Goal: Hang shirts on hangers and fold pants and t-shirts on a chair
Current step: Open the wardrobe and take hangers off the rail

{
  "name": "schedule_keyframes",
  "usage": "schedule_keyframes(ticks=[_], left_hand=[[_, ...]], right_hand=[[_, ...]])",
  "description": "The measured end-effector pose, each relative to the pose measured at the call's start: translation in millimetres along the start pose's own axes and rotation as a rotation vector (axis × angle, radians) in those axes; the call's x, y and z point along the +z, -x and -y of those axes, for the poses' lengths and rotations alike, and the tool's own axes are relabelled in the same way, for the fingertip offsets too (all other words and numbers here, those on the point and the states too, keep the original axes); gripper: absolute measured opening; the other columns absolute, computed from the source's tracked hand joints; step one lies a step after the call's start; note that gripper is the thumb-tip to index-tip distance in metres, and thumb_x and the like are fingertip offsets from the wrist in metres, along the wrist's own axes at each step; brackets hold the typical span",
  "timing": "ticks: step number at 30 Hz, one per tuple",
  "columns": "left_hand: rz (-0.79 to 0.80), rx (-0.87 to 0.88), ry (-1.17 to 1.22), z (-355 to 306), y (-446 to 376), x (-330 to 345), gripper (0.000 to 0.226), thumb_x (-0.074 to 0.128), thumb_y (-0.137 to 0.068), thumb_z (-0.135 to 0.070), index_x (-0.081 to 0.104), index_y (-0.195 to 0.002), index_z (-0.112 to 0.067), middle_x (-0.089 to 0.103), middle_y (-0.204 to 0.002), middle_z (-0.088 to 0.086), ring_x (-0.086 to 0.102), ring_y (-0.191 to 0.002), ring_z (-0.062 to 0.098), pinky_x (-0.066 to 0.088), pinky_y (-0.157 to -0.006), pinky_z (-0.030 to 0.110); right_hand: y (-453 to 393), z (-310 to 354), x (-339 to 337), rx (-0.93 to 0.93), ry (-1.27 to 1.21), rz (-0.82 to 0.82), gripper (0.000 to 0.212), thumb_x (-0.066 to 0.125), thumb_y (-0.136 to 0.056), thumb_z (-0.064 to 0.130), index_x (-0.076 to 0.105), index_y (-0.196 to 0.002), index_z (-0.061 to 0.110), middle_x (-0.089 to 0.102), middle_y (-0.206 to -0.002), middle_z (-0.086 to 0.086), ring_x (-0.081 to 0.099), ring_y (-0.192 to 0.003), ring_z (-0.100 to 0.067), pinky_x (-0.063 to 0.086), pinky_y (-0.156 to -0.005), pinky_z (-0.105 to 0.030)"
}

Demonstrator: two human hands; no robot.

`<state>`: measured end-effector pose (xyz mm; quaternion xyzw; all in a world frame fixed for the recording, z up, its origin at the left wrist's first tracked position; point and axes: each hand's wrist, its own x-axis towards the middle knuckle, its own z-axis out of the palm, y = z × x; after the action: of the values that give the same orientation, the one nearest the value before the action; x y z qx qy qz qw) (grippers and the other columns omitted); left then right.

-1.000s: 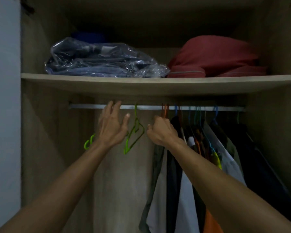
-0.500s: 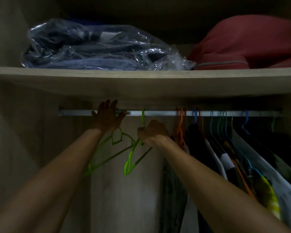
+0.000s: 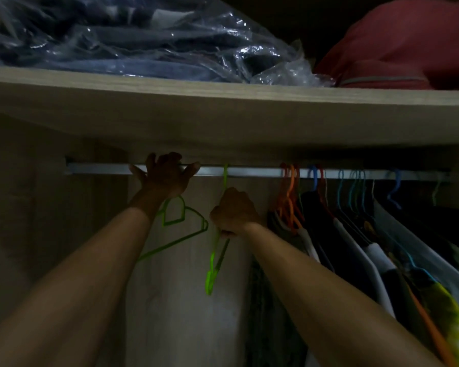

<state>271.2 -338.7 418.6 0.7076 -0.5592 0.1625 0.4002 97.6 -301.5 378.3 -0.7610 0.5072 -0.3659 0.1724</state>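
Right hand [image 3: 233,211] grips a thin lime-green hanger [image 3: 214,263]; left hand [image 3: 164,176] curls over the rail [image 3: 249,172].

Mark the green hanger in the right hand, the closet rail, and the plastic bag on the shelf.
green hanger [image 3: 214,263], head view, on its lower body below the right hand [image 3: 233,213].
closet rail [image 3: 252,171], head view, on a bare stretch right of the green hook.
plastic bag [image 3: 149,35], head view, on its crinkled front face.

Place: a home wardrobe, seen from inside
Evidence: metal hanging rail [image 3: 249,171] with coloured hangers [image 3: 289,194] and hung clothes [image 3: 355,247]; wooden shelf [image 3: 223,109] with bagged clothing [image 3: 143,41]
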Motion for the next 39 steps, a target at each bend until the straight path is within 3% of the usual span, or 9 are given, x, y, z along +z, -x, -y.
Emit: schedule_keyframes(ticks=[4,10,14,17,22,25,28,34,39], left_hand=[[-0.005,0.018,-0.009,0.6,0.5,0.9,0.071,0.034,-0.090,-0.075,0.038,-0.149,-0.035,0.027,-0.161,-0.001,0.003,-0.152,0.027,-0.010,-0.114,0.068],[-0.005,0.034,-0.032,1.5,1.1,-1.1,0.072,0.030,-0.090,-0.076,0.038,-0.149,-0.036,0.027,-0.161,-0.003,0.003,-0.152,0.026,-0.009,-0.114,0.069],[0.009,0.048,-0.024,4.2,-3.6,1.4,0.072,0.029,-0.089,-0.079,0.042,-0.146,-0.037,0.027,-0.160,-0.007,0.002,-0.152,0.025,-0.011,-0.113,0.069],[0.000,0.049,-0.018,3.8,-4.4,2.9,0.073,0.029,-0.089,-0.078,0.041,-0.148,-0.036,0.028,-0.160,-0.005,0.002,-0.151,0.026,-0.013,-0.111,0.069],[-0.002,0.053,-0.006,5.5,-2.4,1.8,0.081,0.026,-0.086,-0.082,0.035,-0.151,-0.034,0.022,-0.163,-0.007,0.002,-0.152,0.026,-0.012,-0.112,0.071],[-0.036,0.020,0.152,2.3,9.6,-6.2,0.098,0.042,-0.086,-0.078,0.008,-0.159,-0.024,0.013,-0.165,0.004,0.003,-0.153,0.026,-0.007,-0.115,0.065],[-0.148,-0.001,0.323,1.9,28.8,-17.1,0.097,0.054,-0.087,-0.069,0.012,-0.158,-0.018,0.023,-0.160,0.016,0.019,-0.149,0.035,0.008,-0.119,0.060],[-0.492,0.196,0.257,-10.8,109.1,-46.7,0.044,0.061,-0.093,-0.042,0.062,-0.115,-0.004,0.063,-0.113,0.021,0.057,-0.110,0.037,0.042,-0.089,0.035],[-0.486,0.245,0.113,-22.1,200.8,-79.1,0.038,0.058,-0.091,-0.041,0.065,-0.081,-0.005,0.068,-0.077,0.013,0.065,-0.076,0.032,0.049,-0.069,0.039]], right_hand=[[-0.5,3.1,-1.4,-0.046,0.137,-0.059,0.035,0.057,-0.095,0.022,0.050,-0.125,0.006,0.052,-0.131,-0.020,0.060,-0.115,-0.036,0.054,-0.096,-0.044],[8.2,15.1,-21.7,-0.126,0.296,-0.182,0.043,0.051,-0.100,0.021,0.043,-0.139,0.006,0.047,-0.141,-0.017,0.049,-0.129,-0.032,0.044,-0.101,-0.036],[16.1,15.8,-27.0,-0.108,0.389,-0.165,0.035,0.054,-0.097,0.021,0.049,-0.130,0.009,0.054,-0.131,-0.015,0.056,-0.120,-0.030,0.049,-0.090,-0.034],[23.8,11.2,-27.2,-0.092,0.476,-0.137,0.009,0.056,-0.095,0.022,0.051,-0.094,0.014,0.054,-0.104,-0.008,0.061,-0.111,-0.027,0.043,-0.073,-0.029],[48.3,0.7,-30.0,-0.142,0.495,-0.156,0.013,0.057,-0.092,0.020,0.049,-0.092,0.009,0.061,-0.110,-0.018,0.063,-0.106,-0.035,0.043,-0.072,-0.030],[64.3,-2.9,-37.5,-0.146,0.459,-0.100,0.015,0.060,-0.089,0.021,0.050,-0.088,0.010,0.059,-0.088,-0.010,0.066,-0.091,-0.032,0.050,-0.067,-0.031],[80.5,-4.9,-50.1,-0.157,0.424,-0.115,0.021,0.059,-0.087,0.021,0.051,-0.071,0.009,0.058,-0.069,-0.005,0.063,-0.067,-0.027,0.050,-0.061,-0.029],[112.3,-13.5,-70.1,-0.197,0.271,-0.092,0.020,0.057,-0.086,0.022,0.061,-0.074,0.005,0.068,-0.079,-0.014,0.069,-0.054,-0.020,0.049,-0.042,-0.019],[149.9,-20.0,-98.1,-0.378,0.236,-0.038,0.029,0.060,-0.085,0.026,0.062,-0.063,0.007,0.063,-0.055,-0.001,0.057,-0.046,-0.008,0.032,-0.037,-0.015]])
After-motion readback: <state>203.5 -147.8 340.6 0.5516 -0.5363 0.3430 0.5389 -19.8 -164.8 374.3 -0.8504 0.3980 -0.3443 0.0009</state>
